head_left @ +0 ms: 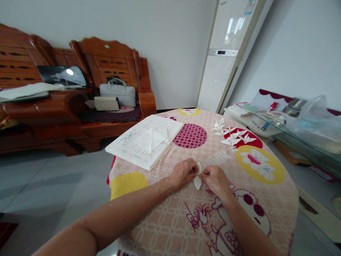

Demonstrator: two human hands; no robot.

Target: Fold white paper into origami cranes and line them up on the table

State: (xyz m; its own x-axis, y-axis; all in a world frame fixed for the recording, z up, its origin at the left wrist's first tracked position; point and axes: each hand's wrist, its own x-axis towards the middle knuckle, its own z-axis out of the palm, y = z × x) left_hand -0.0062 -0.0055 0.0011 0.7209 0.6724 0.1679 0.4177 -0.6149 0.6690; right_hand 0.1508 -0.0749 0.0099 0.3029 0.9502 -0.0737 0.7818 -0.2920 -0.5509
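Note:
Between my two hands is a small piece of folded white paper [197, 182], just above the patterned tablecloth [165, 217]. My left hand [184, 173] pinches it from the left with thumb and fingers. From the right, my right hand [214, 179] pinches the same paper, its fingertips close to the left ones. My fingers cover the middle of the paper. Past my right hand lies a printed paper strip [217, 159]. Several white folded paper cranes [234, 138] sit in a group at the table's far right.
A stack of printed sheets [130, 153] lies at the table's left, with a creased paper square [151, 139] on top. At the right stands a glass shelf [301, 142] with a plastic bag [311, 113]. Wooden chairs [106, 60] stand behind, one holding bags [118, 94].

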